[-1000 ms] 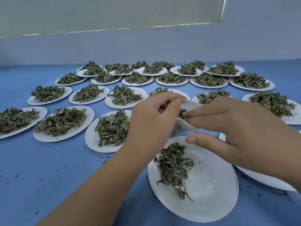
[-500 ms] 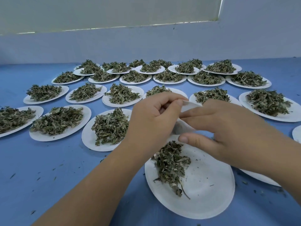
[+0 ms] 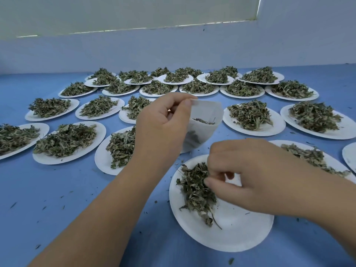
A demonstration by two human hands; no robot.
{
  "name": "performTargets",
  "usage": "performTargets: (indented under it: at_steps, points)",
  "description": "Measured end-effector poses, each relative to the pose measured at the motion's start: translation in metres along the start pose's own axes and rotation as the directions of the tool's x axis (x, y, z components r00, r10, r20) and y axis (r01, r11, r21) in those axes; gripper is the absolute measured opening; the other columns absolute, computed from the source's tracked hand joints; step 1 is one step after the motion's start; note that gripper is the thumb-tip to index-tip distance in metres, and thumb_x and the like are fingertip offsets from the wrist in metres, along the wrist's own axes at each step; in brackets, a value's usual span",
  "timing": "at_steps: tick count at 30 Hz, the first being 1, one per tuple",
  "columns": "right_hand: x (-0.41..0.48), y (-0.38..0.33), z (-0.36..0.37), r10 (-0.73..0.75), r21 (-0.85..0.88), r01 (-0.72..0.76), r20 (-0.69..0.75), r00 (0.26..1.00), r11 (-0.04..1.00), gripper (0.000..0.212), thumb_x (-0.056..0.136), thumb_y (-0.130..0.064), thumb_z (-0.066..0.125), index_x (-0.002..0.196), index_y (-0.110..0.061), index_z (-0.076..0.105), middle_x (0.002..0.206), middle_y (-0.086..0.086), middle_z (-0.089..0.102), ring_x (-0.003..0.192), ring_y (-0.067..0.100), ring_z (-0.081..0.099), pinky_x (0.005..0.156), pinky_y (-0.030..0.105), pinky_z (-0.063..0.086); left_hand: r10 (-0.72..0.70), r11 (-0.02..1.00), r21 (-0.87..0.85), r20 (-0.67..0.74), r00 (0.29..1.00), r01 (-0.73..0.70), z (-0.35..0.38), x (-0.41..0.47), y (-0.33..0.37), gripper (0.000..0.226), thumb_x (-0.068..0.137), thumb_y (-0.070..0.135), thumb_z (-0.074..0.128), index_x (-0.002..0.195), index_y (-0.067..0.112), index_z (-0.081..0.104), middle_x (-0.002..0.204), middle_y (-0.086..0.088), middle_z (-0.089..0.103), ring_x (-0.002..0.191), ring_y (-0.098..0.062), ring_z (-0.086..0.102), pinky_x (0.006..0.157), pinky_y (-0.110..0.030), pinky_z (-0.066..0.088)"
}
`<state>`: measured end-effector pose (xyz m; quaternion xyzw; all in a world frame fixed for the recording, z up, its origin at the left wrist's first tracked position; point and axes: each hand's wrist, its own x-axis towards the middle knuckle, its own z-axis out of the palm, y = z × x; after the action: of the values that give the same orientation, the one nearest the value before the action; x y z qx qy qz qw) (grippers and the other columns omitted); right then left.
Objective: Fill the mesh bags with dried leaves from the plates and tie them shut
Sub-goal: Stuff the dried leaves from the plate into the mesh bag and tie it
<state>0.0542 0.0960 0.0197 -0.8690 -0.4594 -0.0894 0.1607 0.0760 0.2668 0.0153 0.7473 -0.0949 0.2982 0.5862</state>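
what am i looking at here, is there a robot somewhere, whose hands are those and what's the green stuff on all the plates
No robot here: a person works with bare hands, and the camera sits on their head, looking forward and down. The left hand pinches the rim of a small white mesh bag, holding it open above the table with a few leaves inside. The right hand curls its fingers into the dried leaves on the nearest plate, taking a pinch. Around it, the blue table carries many more white plates heaped with the same leaves.
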Motion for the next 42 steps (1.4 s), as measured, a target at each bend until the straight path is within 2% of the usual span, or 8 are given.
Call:
performTargets:
  at_steps: [3, 5, 8, 15, 17, 22, 30, 42]
  points:
    - [0.002, -0.004, 0.007, 0.000, 0.019, -0.002, 0.090, 0.996, 1.000, 0.033, 0.086, -0.057, 0.037, 0.095, -0.034, 0.059, 0.094, -0.016, 0.047, 0.080, 0.008, 0.051, 0.069, 0.032, 0.046, 0.007, 1.000, 0.016, -0.004, 1.000, -0.007, 0.000, 0.001, 0.000, 0.023, 0.095, 0.011, 0.055, 0.085, 0.026, 0.069, 0.047, 0.018, 0.047, 0.041, -0.002, 0.034, 0.044, -0.012, 0.028]
    - [0.003, -0.005, 0.011, 0.004, 0.009, -0.005, 0.146, 0.989, 1.000, 0.046, 0.082, -0.068, 0.034, 0.115, -0.041, 0.052, 0.110, -0.020, 0.041, 0.092, 0.005, 0.047, 0.074, 0.028, 0.044, 0.008, 1.000, 0.025, -0.001, 1.000, -0.008, 0.000, 0.001, 0.000, 0.022, 0.094, 0.011, 0.056, 0.085, 0.025, 0.070, 0.048, 0.017, 0.048, 0.042, -0.002, 0.034, 0.044, -0.013, 0.028]
    - [0.004, -0.006, 0.018, 0.007, -0.019, -0.003, 0.216, 0.976, 1.000, 0.049, 0.084, -0.069, 0.041, 0.125, -0.042, 0.046, 0.115, -0.018, 0.037, 0.099, 0.006, 0.045, 0.080, 0.032, 0.046, -0.003, 1.000, 0.020, 0.012, 1.000, 0.002, 0.000, 0.001, 0.000, 0.023, 0.094, 0.010, 0.056, 0.085, 0.024, 0.070, 0.049, 0.017, 0.049, 0.042, -0.002, 0.036, 0.044, -0.013, 0.029]
    - [0.003, -0.007, 0.020, 0.039, -0.057, -0.026, 0.239, 0.970, 0.998, 0.031, 0.092, -0.049, 0.048, 0.121, -0.039, 0.054, 0.109, -0.013, 0.039, 0.094, 0.009, 0.045, 0.077, 0.034, 0.046, -0.032, 0.998, 0.048, 0.034, 0.999, 0.031, -0.005, 0.004, 0.001, 0.023, 0.094, 0.014, 0.056, 0.085, 0.028, 0.071, 0.049, 0.015, 0.049, 0.045, -0.008, 0.036, 0.047, -0.021, 0.032]
    - [0.002, -0.007, 0.020, 0.049, -0.065, -0.034, 0.239, 0.970, 0.997, 0.031, 0.091, -0.050, 0.048, 0.119, -0.038, 0.055, 0.107, -0.013, 0.039, 0.092, 0.009, 0.045, 0.075, 0.034, 0.046, -0.053, 0.998, 0.035, 0.027, 0.998, 0.052, -0.006, 0.005, 0.001, 0.023, 0.093, 0.015, 0.057, 0.084, 0.028, 0.072, 0.050, 0.015, 0.048, 0.046, -0.009, 0.035, 0.047, -0.023, 0.031]
    - [0.002, -0.008, 0.021, 0.063, -0.058, -0.049, 0.267, 0.962, 0.997, 0.043, 0.087, -0.065, 0.043, 0.119, -0.039, 0.055, 0.110, -0.011, 0.040, 0.095, 0.010, 0.045, 0.079, 0.034, 0.047, -0.065, 0.998, 0.016, 0.052, 0.997, 0.064, -0.008, 0.004, 0.006, 0.020, 0.091, 0.017, 0.057, 0.084, 0.027, 0.073, 0.049, 0.017, 0.048, 0.043, -0.006, 0.033, 0.043, -0.016, 0.030]
    - [0.002, -0.009, 0.018, 0.055, -0.049, -0.044, 0.268, 0.962, 0.998, 0.024, 0.094, -0.042, 0.049, 0.112, -0.034, 0.064, 0.104, -0.007, 0.045, 0.088, 0.014, 0.048, 0.075, 0.034, 0.046, -0.071, 0.997, 0.035, 0.104, 0.992, 0.068, -0.003, 0.006, 0.015, 0.021, 0.091, 0.014, 0.059, 0.083, 0.025, 0.075, 0.048, 0.016, 0.047, 0.042, -0.006, 0.034, 0.042, -0.014, 0.030]
    - [0.000, -0.005, 0.017, 0.059, 0.004, -0.061, 0.216, 0.975, 0.998, 0.024, 0.093, -0.028, 0.048, 0.110, -0.030, 0.065, 0.096, -0.008, 0.050, 0.085, 0.014, 0.052, 0.073, 0.037, 0.049, -0.040, 0.986, 0.168, 0.215, 0.976, 0.003, -0.002, 0.019, 0.013, 0.022, 0.091, 0.016, 0.059, 0.082, 0.031, 0.073, 0.051, 0.019, 0.054, 0.043, 0.002, 0.041, 0.045, -0.008, 0.032]
